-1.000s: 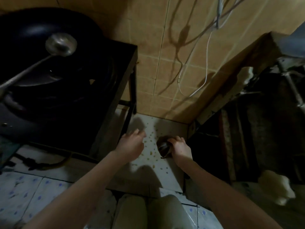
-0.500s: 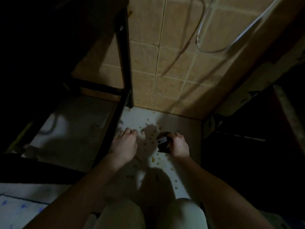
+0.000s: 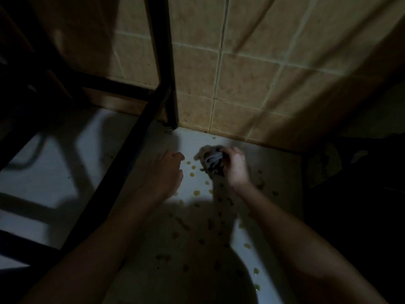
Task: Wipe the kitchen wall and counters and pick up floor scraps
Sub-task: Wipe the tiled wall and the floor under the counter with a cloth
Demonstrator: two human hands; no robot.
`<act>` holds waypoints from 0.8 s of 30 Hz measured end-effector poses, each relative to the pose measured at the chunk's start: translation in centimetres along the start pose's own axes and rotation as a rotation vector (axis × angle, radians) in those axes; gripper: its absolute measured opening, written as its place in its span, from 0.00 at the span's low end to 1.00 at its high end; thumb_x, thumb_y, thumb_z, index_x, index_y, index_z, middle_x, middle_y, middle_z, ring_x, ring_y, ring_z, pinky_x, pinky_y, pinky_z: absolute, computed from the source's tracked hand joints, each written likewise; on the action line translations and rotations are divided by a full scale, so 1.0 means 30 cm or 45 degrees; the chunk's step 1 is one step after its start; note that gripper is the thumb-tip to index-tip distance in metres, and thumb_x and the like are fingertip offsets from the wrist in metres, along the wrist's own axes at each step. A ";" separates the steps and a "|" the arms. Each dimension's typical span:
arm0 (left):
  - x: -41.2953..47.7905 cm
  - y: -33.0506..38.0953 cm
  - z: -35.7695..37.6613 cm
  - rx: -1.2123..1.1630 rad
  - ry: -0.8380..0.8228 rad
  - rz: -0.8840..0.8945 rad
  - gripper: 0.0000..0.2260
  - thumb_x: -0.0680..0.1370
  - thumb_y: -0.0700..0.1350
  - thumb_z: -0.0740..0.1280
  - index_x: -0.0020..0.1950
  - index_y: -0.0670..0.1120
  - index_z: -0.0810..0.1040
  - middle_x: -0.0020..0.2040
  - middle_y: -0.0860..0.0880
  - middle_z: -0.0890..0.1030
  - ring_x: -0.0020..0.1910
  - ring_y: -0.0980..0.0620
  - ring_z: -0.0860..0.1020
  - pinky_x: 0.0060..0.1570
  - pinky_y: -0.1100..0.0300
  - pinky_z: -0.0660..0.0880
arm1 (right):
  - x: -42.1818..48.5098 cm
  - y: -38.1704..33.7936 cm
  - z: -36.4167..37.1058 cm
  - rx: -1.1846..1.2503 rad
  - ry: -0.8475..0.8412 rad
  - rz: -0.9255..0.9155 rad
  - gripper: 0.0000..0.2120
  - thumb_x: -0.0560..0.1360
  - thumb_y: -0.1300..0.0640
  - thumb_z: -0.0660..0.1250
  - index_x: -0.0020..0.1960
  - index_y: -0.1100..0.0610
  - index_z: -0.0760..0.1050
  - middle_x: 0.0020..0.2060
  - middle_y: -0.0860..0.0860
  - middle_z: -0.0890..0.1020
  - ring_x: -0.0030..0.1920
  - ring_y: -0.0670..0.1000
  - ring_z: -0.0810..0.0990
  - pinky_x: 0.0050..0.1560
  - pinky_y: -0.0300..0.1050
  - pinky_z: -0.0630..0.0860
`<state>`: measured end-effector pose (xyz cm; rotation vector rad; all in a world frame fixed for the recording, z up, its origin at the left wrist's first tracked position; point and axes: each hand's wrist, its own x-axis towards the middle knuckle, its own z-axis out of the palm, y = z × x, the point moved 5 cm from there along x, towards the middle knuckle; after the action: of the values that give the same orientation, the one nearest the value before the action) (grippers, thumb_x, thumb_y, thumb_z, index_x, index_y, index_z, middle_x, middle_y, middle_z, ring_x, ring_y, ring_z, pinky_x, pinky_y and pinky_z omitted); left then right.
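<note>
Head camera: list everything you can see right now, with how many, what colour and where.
scraps: many, yellowish, scattered on the floor between and below the hands
floor: one, white, lower half of the view, partly in shadow
wall: one, tan tiles, upper half, meets the floor just beyond the hands
stand: one, black frame, left side, its leg reaching the floor at the wall
bundle: one, dark with a pale band, gripped in the right hand; what it is cannot be told
left hand: one, low over the floor beside the scraps, holding nothing visible
right hand: one, near the wall, fingers curled round the bundle
</note>
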<state>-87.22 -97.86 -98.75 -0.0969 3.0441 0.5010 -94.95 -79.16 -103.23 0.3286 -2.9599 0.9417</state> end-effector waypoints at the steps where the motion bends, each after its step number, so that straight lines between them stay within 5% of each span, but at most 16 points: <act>1: 0.019 -0.013 0.020 0.019 0.014 0.009 0.15 0.76 0.45 0.64 0.62 0.50 0.71 0.61 0.48 0.73 0.57 0.47 0.73 0.55 0.50 0.73 | 0.035 -0.001 0.004 -0.008 0.043 -0.017 0.19 0.73 0.68 0.61 0.62 0.56 0.75 0.55 0.56 0.77 0.58 0.57 0.74 0.57 0.50 0.74; 7: 0.093 -0.074 0.104 0.050 0.064 0.042 0.15 0.76 0.46 0.64 0.62 0.50 0.71 0.61 0.48 0.73 0.58 0.48 0.72 0.55 0.53 0.70 | 0.240 0.017 0.066 0.122 0.109 0.061 0.17 0.75 0.66 0.60 0.61 0.57 0.76 0.56 0.57 0.79 0.57 0.58 0.77 0.57 0.51 0.74; 10: 0.121 -0.089 0.139 0.034 0.079 0.004 0.16 0.76 0.45 0.65 0.64 0.50 0.70 0.62 0.47 0.72 0.58 0.48 0.72 0.55 0.52 0.71 | 0.297 0.078 0.168 -0.009 -0.047 0.159 0.17 0.76 0.64 0.60 0.63 0.56 0.74 0.58 0.57 0.78 0.58 0.58 0.77 0.58 0.52 0.75; 13: 0.129 -0.100 0.186 0.034 0.031 0.035 0.16 0.76 0.43 0.64 0.64 0.50 0.70 0.62 0.47 0.71 0.60 0.48 0.70 0.58 0.51 0.72 | 0.304 0.122 0.280 -0.196 -0.282 0.083 0.17 0.77 0.61 0.59 0.66 0.58 0.72 0.68 0.58 0.70 0.65 0.62 0.70 0.64 0.51 0.70; 18: 0.131 -0.157 0.231 0.016 0.015 -0.027 0.16 0.76 0.43 0.65 0.63 0.50 0.70 0.62 0.47 0.71 0.58 0.48 0.71 0.55 0.54 0.70 | 0.323 0.148 0.343 -0.273 -0.360 0.152 0.23 0.79 0.58 0.58 0.73 0.52 0.61 0.75 0.54 0.56 0.73 0.64 0.56 0.71 0.60 0.60; 24: 0.143 -0.211 0.301 0.051 -0.011 -0.072 0.13 0.75 0.46 0.66 0.59 0.51 0.71 0.58 0.48 0.73 0.53 0.50 0.73 0.48 0.57 0.68 | 0.269 0.054 0.352 -0.390 -0.361 -0.069 0.19 0.77 0.59 0.58 0.67 0.53 0.71 0.67 0.55 0.69 0.66 0.61 0.66 0.64 0.58 0.70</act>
<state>-90.64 -101.18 -109.58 -0.1780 3.0317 0.4357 -102.69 -85.48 -112.13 0.5684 -3.2621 0.4562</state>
